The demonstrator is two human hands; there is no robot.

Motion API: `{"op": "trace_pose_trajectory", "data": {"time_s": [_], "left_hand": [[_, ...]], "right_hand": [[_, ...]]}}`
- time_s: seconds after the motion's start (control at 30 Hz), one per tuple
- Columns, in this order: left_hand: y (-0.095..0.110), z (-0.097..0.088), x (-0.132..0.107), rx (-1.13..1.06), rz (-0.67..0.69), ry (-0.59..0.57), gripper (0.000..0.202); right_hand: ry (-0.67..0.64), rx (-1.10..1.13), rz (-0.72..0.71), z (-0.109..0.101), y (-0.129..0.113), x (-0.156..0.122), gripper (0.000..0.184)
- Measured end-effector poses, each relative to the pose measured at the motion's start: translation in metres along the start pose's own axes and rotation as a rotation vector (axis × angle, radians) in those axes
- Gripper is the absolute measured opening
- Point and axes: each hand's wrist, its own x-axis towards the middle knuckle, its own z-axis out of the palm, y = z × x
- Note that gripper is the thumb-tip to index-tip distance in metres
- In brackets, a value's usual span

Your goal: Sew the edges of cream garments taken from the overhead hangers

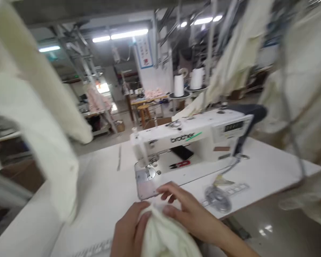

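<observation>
A bunched piece of cream cloth [164, 233] is at the bottom centre, in front of the sewing machine [176, 137]. My left hand [131, 228] is closed on its upper left edge, pinching it between thumb and fingers. At the cloth's right side, my right hand [188, 210] has its thumb against the fabric and its curved fingers apart from the thumb. Just beyond my hands lies the metal needle plate [147, 182]. The lower part of the cloth runs out of view.
Red-handled thread snips [179, 164] and a dark phone [183, 152] lie under the machine arm. A blurred clear roll [218, 198] and a ruler [237, 189] are to the right. Pale fabric [56, 153] hangs at left; thread cones [179, 85] stand behind.
</observation>
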Motion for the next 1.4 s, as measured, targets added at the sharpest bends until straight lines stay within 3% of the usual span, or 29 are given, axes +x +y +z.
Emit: {"op": "trace_pose_trajectory", "data": {"time_s": [0.1,0.23,0.33,0.43,0.57,0.67,0.8,0.87,0.97,1.03,1.1,1.2,1.27,1.4], "left_hand": [[-0.003,-0.002,-0.001,-0.022,0.039,-0.062,0.021],[0.006,-0.006,-0.002,-0.061,-0.065,-0.099,0.016],[0.012,-0.008,-0.001,-0.063,-0.106,-0.168,0.012],[0.013,-0.007,-0.003,-0.018,-0.049,-0.192,0.013],[0.007,-0.004,-0.01,0.069,0.206,-0.084,0.02],[0.003,-0.003,-0.012,0.004,0.267,0.012,0.021],[-0.001,0.0,-0.013,-0.195,0.195,0.015,0.017],[-0.003,0.003,-0.015,-0.219,0.099,0.044,0.014],[-0.009,0.009,-0.016,-0.128,0.058,0.15,0.014],[-0.011,0.013,-0.015,-0.041,0.083,0.206,0.016],[-0.011,0.015,-0.012,-0.007,0.075,0.211,0.017],[-0.007,0.012,-0.003,-0.124,-0.154,0.145,0.019],[-0.005,0.006,0.006,-0.256,-0.312,0.028,0.032],[-0.005,-0.006,0.03,-0.342,-0.309,-0.245,0.029]], "right_hand": [[-0.028,0.028,-0.003,0.01,-0.006,0.009,0.031],[-0.061,-0.039,-0.022,0.017,-0.01,0.01,0.014],[-0.112,-0.138,0.006,0.011,-0.014,0.011,0.003],[-0.224,-0.135,0.085,-0.001,-0.017,0.02,0.014],[-0.515,0.24,0.274,-0.007,-0.012,0.041,0.02],[-0.652,0.511,0.42,0.006,0.001,0.05,0.021],[-0.626,0.829,0.569,0.027,0.017,0.043,0.014],[-0.594,0.865,0.564,0.031,0.018,0.036,0.018],[-0.326,0.553,0.322,0.031,0.011,0.023,0.031],[-0.116,0.251,0.176,0.033,0.004,0.015,0.026],[-0.008,0.023,0.167,0.036,-0.002,0.009,0.016],[-0.01,-0.025,0.191,0.034,-0.003,0.01,0.009],[-0.076,0.044,0.122,0.026,-0.001,0.017,0.016],[-0.152,0.022,-0.034,0.005,0.009,0.035,0.02]]}}
